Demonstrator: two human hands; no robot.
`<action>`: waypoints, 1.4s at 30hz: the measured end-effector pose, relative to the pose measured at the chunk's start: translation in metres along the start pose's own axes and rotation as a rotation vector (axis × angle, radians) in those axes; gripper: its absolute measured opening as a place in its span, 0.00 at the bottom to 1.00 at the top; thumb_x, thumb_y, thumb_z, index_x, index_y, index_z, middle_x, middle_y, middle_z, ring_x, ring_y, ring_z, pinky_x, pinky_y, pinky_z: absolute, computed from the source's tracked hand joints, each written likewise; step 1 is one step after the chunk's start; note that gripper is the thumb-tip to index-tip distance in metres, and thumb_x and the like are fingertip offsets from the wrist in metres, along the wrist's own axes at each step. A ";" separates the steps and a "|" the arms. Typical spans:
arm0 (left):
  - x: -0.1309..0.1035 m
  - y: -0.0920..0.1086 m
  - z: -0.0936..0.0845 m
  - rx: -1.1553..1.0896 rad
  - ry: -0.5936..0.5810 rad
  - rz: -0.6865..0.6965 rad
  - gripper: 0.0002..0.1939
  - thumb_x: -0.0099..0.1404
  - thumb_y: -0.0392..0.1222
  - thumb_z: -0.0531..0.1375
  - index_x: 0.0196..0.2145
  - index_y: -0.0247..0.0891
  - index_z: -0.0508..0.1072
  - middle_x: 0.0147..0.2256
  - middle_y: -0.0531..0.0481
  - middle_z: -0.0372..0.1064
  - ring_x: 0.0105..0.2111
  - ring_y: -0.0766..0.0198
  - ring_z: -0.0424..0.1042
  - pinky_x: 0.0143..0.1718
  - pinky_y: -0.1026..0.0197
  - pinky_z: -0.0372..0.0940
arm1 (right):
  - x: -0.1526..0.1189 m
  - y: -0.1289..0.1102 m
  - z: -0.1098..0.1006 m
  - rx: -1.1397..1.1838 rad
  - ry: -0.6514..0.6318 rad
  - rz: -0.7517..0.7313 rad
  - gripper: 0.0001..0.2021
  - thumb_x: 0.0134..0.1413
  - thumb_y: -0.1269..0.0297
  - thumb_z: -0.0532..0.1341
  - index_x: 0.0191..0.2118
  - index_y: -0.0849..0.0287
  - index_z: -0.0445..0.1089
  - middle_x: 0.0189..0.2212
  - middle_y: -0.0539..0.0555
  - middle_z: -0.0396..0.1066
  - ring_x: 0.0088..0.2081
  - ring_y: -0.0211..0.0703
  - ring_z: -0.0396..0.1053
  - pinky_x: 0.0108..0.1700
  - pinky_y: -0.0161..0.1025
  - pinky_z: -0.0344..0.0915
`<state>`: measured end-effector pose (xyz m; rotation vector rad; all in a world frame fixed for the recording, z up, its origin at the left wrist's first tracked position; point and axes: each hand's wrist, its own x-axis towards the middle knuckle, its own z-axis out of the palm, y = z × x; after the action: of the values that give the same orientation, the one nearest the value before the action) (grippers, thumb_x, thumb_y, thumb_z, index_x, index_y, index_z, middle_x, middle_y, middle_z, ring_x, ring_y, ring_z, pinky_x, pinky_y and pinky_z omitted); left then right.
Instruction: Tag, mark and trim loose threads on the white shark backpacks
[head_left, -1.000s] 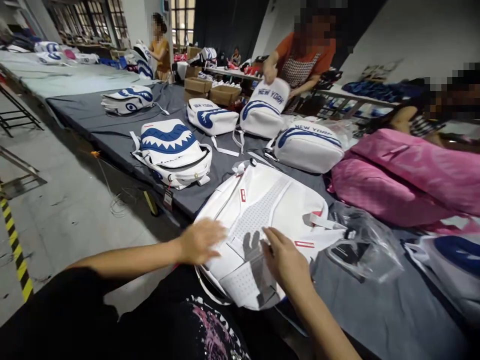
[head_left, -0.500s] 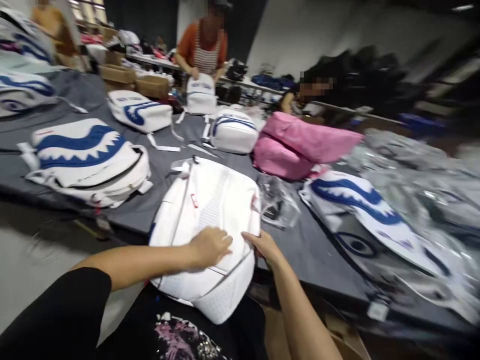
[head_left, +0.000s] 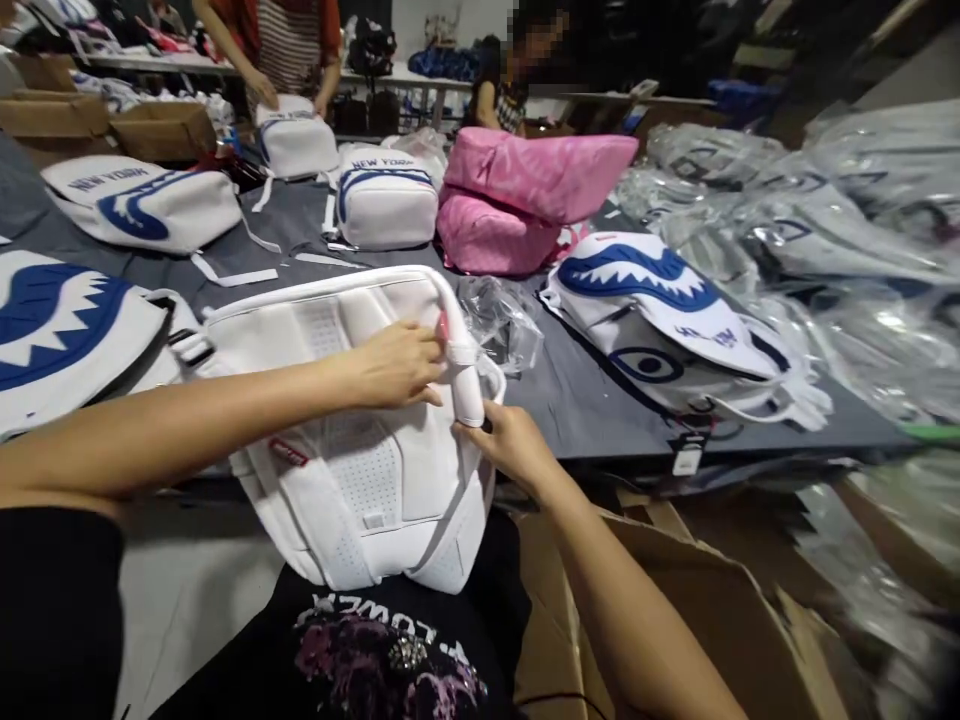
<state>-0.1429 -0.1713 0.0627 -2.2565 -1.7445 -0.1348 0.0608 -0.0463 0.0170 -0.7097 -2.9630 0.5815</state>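
A white backpack (head_left: 371,440) leans between my body and the table edge, its padded back panel and shoulder straps facing me. My left hand (head_left: 397,365) lies across the upper panel, with fingers curled at the backpack's right edge by a small red tab (head_left: 442,326). My right hand (head_left: 514,445) pinches the lower end of a thick white strap piece (head_left: 469,392) on that same side. A red label (head_left: 288,452) sits on the left shoulder strap. The backpack's front is hidden from me.
White-and-blue backpacks (head_left: 637,280) lie around the grey-covered table (head_left: 577,410), with stacked pink bags (head_left: 517,190) behind. Clear plastic wrap (head_left: 502,325) lies close by; wrapped bags (head_left: 810,220) pile up at right. An open carton (head_left: 667,600) stands below. A co-worker (head_left: 289,50) handles a small bag opposite.
My view has turned to the right. The backpack stands more upright, and my hands have shifted up to its right edge, where the right one grips the strap piece.
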 end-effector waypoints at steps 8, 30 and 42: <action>-0.022 -0.075 -0.005 -0.056 0.029 -0.172 0.32 0.65 0.70 0.50 0.28 0.36 0.72 0.41 0.46 0.68 0.51 0.53 0.59 0.61 0.43 0.44 | 0.001 -0.013 0.011 -0.109 -0.033 0.011 0.10 0.63 0.59 0.60 0.42 0.61 0.74 0.29 0.55 0.76 0.33 0.46 0.71 0.31 0.35 0.49; -0.024 0.033 0.076 -0.171 0.150 -0.279 0.08 0.65 0.44 0.61 0.39 0.40 0.74 0.44 0.46 0.71 0.57 0.49 0.60 0.67 0.27 0.40 | 0.027 -0.044 0.061 0.789 0.744 -0.105 0.14 0.66 0.56 0.53 0.52 0.55 0.62 0.45 0.57 0.73 0.42 0.44 0.75 0.45 0.46 0.74; -0.025 0.033 0.096 -0.248 0.246 -0.232 0.04 0.66 0.41 0.60 0.34 0.39 0.72 0.37 0.50 0.70 0.53 0.52 0.62 0.66 0.24 0.37 | -0.006 -0.019 0.039 0.953 0.382 0.251 0.18 0.52 0.50 0.67 0.43 0.58 0.74 0.29 0.51 0.75 0.24 0.38 0.68 0.28 0.36 0.65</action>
<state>-0.1270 -0.1752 -0.0405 -2.0761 -1.9334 -0.6818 0.0536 -0.0781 -0.0124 -0.9066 -1.9073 1.4981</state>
